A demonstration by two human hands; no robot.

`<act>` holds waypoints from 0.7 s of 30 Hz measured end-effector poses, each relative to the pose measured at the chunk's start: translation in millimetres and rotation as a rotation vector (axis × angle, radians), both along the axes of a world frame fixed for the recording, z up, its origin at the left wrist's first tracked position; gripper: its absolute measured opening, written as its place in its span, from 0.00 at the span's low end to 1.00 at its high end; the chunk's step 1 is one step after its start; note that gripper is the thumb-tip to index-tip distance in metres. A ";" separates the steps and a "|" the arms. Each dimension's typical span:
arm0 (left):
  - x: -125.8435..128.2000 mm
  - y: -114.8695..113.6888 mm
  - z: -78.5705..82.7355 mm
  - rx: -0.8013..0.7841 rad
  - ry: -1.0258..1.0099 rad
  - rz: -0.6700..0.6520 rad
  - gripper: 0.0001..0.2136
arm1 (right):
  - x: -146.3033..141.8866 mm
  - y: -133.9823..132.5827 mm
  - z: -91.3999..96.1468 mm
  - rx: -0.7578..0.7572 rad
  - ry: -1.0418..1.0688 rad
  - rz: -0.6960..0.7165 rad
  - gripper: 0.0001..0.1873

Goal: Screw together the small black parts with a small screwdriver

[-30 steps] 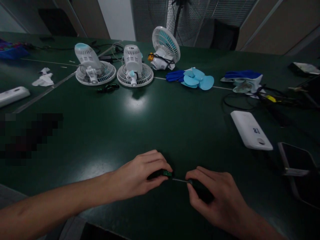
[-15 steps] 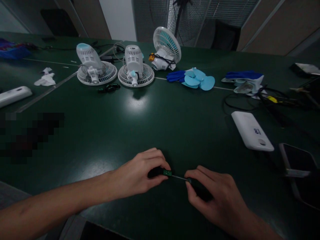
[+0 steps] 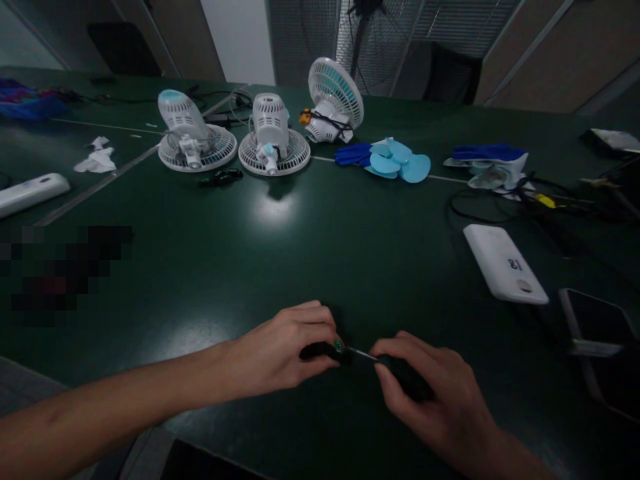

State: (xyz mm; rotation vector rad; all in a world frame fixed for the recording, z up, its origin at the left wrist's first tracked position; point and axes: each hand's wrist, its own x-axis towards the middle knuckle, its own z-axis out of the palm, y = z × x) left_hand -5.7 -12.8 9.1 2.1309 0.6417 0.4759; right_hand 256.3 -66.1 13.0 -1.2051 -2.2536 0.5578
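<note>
Screwdriver [image 3: 407, 378] at a small green-and-dark part [image 3: 339, 347]

Work looks under way, unfinished — the tip sits at the part, contact unclear; how much remains can't be told. The left hand [image 3: 295, 340] pinches the part at its three o'clock. The right hand [image 3: 440, 387] is closed round the screwdriver's dark handle — the part lies toward its ten o'clock.

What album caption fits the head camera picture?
Left hand grips a small green piece; right hand points a screwdriver at it.
</note>
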 end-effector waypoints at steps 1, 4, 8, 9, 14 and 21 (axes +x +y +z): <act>0.4 -0.5 0.0 0.000 0.004 0.001 0.04 | -0.9 -0.4 1.4 -0.004 0.028 -0.017 0.06; 1.5 -1.9 -1.1 0.016 0.011 0.006 0.05 | -1.8 -1.7 2.0 -0.017 0.025 0.000 0.06; 1.2 -2.4 -2.4 0.027 0.015 -0.005 0.06 | -0.3 -0.6 -0.2 -0.040 0.000 -0.009 0.06; 0.9 -2.2 -2.0 0.030 0.015 -0.003 0.06 | 0.2 0.1 -0.1 -0.040 0.011 -0.022 0.06; 0.7 -0.1 5.9 0.041 0.032 0.009 0.14 | 3.7 3.5 4.2 -0.033 0.118 -0.150 0.05; 4.7 -10.7 3.4 0.492 0.173 -0.088 0.23 | 7.6 3.2 4.1 -0.053 0.174 -0.254 0.07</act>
